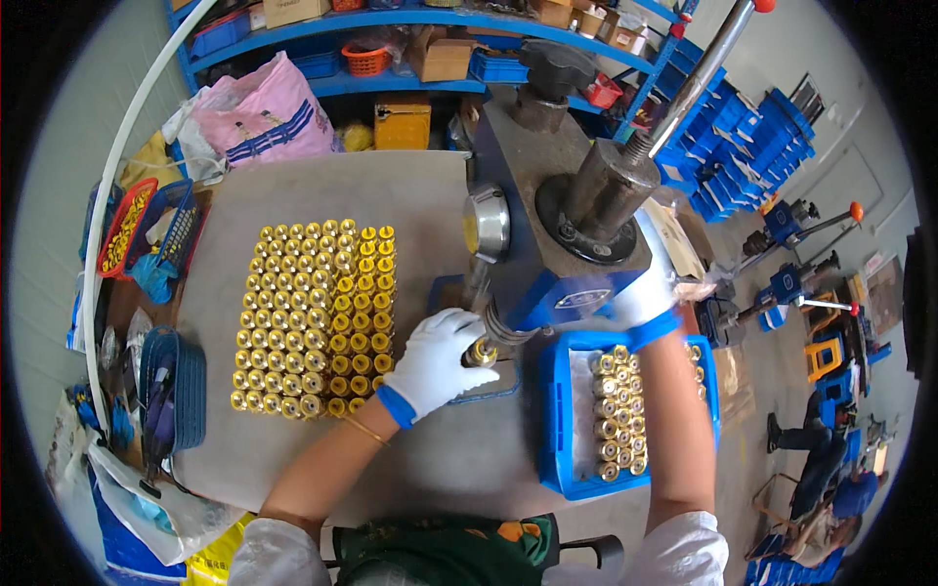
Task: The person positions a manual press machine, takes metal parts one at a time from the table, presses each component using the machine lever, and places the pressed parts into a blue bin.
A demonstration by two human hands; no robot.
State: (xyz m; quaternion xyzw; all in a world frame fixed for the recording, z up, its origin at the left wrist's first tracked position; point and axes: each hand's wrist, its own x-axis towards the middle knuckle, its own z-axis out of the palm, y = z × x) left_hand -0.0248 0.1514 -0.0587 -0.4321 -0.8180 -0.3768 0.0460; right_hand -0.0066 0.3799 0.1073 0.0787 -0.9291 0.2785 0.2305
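Note:
My left hand (436, 359), in a white glove with a blue cuff, is closed on a brass fitting (480, 353) beneath the head of a blue arbor press (518, 186). To the right of the press, my right hand (647, 296) is gloved too and smeared by motion; its fingers cannot be made out. Rows of upright brass fittings (283, 337) stand on the table left of my left hand, some with yellow-gold tops (362, 322). Under my right forearm, a blue bin (559, 430) holds more brass fittings (625, 410) in rows.
A steel lever (708, 68) with a red knob rises from the press. Baskets (176, 391) and a red tray of small yellow parts (127, 227) line the left side. A pink sack (264, 112) and blue shelves (420, 18) are behind; a seated person (821, 479) is far right.

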